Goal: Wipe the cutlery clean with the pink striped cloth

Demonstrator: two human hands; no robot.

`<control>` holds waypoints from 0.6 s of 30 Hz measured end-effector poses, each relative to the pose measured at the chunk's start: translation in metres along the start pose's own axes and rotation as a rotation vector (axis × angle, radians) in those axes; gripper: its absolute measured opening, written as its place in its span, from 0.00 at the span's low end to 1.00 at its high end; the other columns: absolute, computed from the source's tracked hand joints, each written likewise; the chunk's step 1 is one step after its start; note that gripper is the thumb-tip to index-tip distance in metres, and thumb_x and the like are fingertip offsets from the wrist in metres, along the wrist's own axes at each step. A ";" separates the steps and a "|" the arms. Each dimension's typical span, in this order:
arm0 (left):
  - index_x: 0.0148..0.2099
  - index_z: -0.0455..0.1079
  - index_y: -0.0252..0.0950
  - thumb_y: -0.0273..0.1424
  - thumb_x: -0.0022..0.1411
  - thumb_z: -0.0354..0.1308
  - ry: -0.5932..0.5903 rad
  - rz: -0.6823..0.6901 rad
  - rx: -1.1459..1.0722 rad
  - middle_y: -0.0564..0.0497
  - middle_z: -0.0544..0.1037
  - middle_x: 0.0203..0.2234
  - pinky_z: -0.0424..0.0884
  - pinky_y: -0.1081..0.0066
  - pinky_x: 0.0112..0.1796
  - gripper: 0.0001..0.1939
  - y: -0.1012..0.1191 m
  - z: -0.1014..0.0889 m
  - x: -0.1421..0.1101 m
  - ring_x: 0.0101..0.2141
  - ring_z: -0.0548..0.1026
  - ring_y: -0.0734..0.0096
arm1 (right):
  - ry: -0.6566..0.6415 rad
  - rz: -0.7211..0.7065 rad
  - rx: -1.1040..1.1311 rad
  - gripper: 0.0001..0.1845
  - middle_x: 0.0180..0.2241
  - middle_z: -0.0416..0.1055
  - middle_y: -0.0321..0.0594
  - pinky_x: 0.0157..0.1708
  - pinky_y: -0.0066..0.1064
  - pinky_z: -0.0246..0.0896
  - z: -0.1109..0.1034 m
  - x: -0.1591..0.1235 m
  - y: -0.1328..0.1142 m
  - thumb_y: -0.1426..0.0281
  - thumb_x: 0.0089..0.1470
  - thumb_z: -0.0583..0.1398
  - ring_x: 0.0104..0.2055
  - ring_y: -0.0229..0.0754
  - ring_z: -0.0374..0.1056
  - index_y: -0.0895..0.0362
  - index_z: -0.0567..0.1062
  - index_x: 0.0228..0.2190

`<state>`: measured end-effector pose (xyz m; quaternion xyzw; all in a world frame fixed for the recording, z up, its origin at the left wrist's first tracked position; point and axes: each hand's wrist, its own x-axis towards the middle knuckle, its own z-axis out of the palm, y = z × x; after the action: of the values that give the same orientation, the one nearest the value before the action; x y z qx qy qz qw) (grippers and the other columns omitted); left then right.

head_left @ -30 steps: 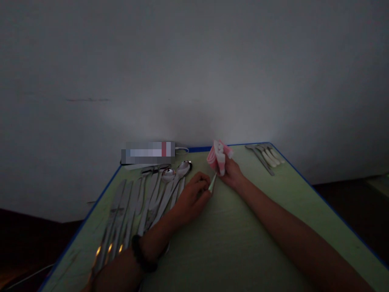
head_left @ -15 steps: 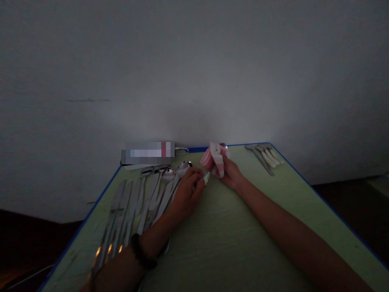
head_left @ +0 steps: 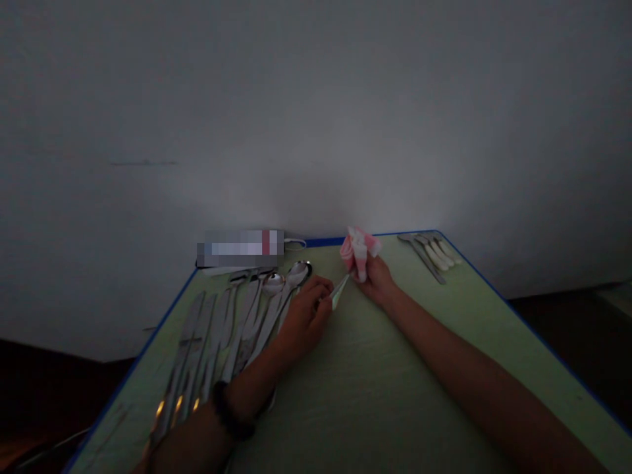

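Note:
Pinched in the fingers of my left hand (head_left: 309,309) is a shiny metal spoon (head_left: 340,289); only part of its handle shows. My right hand (head_left: 378,280) is closed on a bunched pink and white cloth (head_left: 359,253), which wraps the far part of the spoon and hides its bowl. Both hands are above the middle of the table, close together. Just left of my left hand lie loose metal spoons (head_left: 299,271), with more cutlery beside them. My left wrist wears a dark beaded bracelet.
Several knives (head_left: 192,329) lie side by side along the left of the green, blue-edged table (head_left: 395,395). At the far right are forks (head_left: 434,253), some with white handles. A blurred-out box-like object (head_left: 241,249) and a white cable are by the wall.
The cloth in my right hand has slid left along the spoon, briefly baring its bowl, and then back right. My left hand has shifted slightly left and keeps hold of the handle.

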<state>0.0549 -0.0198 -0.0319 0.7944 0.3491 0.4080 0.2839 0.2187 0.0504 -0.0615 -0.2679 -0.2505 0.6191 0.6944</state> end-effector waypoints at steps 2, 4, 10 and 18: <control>0.28 0.60 0.35 0.30 0.62 0.42 0.025 -0.056 0.008 0.50 0.68 0.30 0.64 0.70 0.34 0.11 -0.004 0.001 0.000 0.31 0.67 0.71 | -0.006 0.016 -0.003 0.09 0.19 0.68 0.30 0.17 0.20 0.56 -0.003 0.002 0.001 0.65 0.44 0.63 0.19 0.29 0.60 0.58 0.71 0.25; 0.31 0.62 0.35 0.33 0.64 0.41 0.046 -0.173 -0.027 0.52 0.68 0.27 0.64 0.72 0.28 0.12 -0.010 0.002 -0.001 0.25 0.67 0.74 | 0.014 0.037 -0.012 0.10 0.22 0.70 0.31 0.20 0.22 0.59 -0.005 0.003 0.001 0.66 0.41 0.64 0.21 0.31 0.62 0.58 0.72 0.27; 0.36 0.63 0.36 0.40 0.65 0.38 0.031 -0.406 -0.273 0.57 0.66 0.16 0.60 0.78 0.17 0.17 -0.016 0.005 0.000 0.14 0.63 0.78 | -0.059 0.025 -0.048 0.11 0.28 0.73 0.36 0.31 0.24 0.63 0.000 -0.002 -0.002 0.69 0.41 0.64 0.29 0.33 0.66 0.59 0.73 0.30; 0.43 0.59 0.37 0.41 0.64 0.43 0.333 -0.342 -0.530 0.57 0.69 0.21 0.59 0.80 0.14 0.14 -0.009 0.000 0.007 0.16 0.65 0.78 | -0.188 0.058 -0.097 0.10 0.28 0.74 0.35 0.33 0.27 0.66 0.005 -0.007 -0.010 0.75 0.40 0.62 0.29 0.36 0.69 0.58 0.73 0.31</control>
<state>0.0553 -0.0091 -0.0357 0.5459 0.4006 0.5549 0.4833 0.2219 0.0433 -0.0516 -0.2491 -0.3361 0.6487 0.6358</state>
